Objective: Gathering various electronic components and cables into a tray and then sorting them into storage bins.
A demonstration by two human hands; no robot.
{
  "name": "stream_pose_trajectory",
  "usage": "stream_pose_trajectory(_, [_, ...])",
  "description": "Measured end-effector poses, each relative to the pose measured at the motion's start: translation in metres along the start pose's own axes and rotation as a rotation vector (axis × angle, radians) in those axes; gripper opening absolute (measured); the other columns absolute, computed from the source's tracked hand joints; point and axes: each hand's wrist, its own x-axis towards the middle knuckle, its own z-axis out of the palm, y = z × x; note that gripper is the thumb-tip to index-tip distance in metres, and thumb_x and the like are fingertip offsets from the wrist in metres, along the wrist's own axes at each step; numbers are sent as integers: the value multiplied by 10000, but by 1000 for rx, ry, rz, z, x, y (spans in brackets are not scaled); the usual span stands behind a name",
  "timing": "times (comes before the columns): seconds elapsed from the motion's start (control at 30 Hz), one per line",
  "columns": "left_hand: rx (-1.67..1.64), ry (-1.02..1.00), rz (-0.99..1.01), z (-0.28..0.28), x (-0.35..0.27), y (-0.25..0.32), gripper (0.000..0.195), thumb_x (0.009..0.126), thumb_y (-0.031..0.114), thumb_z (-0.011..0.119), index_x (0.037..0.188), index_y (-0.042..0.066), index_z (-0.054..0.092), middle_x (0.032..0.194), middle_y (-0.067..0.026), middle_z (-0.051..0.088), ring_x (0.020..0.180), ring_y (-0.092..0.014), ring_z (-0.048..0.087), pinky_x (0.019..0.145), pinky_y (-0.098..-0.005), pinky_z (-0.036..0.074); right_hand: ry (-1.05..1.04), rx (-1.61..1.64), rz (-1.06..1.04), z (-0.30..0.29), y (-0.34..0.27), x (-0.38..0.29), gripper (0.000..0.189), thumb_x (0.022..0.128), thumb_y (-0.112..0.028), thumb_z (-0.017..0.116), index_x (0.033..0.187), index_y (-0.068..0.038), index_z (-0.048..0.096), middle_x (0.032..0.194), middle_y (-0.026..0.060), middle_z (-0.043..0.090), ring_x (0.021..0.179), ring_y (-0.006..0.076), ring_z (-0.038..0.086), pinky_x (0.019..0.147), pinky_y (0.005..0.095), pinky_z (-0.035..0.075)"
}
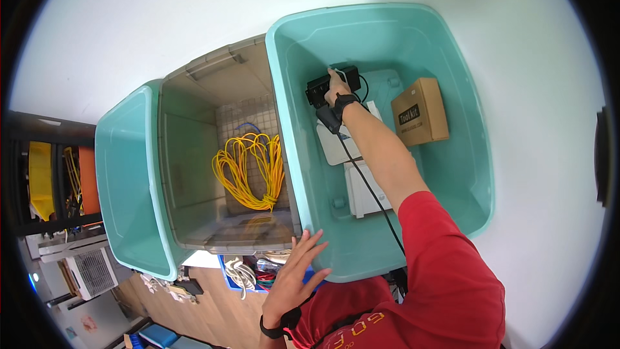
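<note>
My right hand reaches deep into the large teal plastic bin and grips a black electronic device with a row of ports; its fingertips are partly hidden. Black cables loop beside the device. Two flat white plastic cases lie on the bin's floor under my forearm. A brown cardboard box bearing print stands to their right. My left hand, its fingers spread, is at the bin's near left corner and holds nothing.
Left of the bin stands a translucent grey plastic bin with a coiled yellow cable and a blue cable. Another teal bin is further left. Below, a blue crate holds cables. Shelving stands at far left.
</note>
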Motion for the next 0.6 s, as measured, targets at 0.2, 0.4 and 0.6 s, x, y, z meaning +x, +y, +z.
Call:
stream_pose_trajectory(0.2, [-11, 17, 8, -1, -3, 0, 541, 934, 144, 755, 1431, 51, 563, 1594, -164, 452, 1548, -381, 289, 1266, -548, 187, -18, 141, 147, 4, 4, 5, 820, 908, -573, 700, 1449, 22, 539, 1527, 211, 519, 1317, 302, 580, 1133, 390, 429])
stream_pose_trajectory(0.4, [-14, -6, 36, 2, 3, -4, 522, 930, 139, 755, 1413, 49, 579, 1599, -163, 447, 1554, -382, 277, 1266, -546, 184, -135, 285, 32, -18, 0, 47, 704, 977, -492, 643, 1469, -6, 506, 1508, 186, 538, 1296, 315, 576, 1115, 412, 423])
stream_pose_trajectory(0.6, [15, 21, 42, 2, -4, -5, 514, 920, 109, 752, 1401, 46, 584, 1606, -160, 440, 1563, -374, 257, 1267, -541, 174, -496, 424, 39, -46, -14, 6, 607, 1065, -365, 423, 1524, 24, 349, 1565, 219, 430, 1459, 406, 361, 1225, 655, 190])
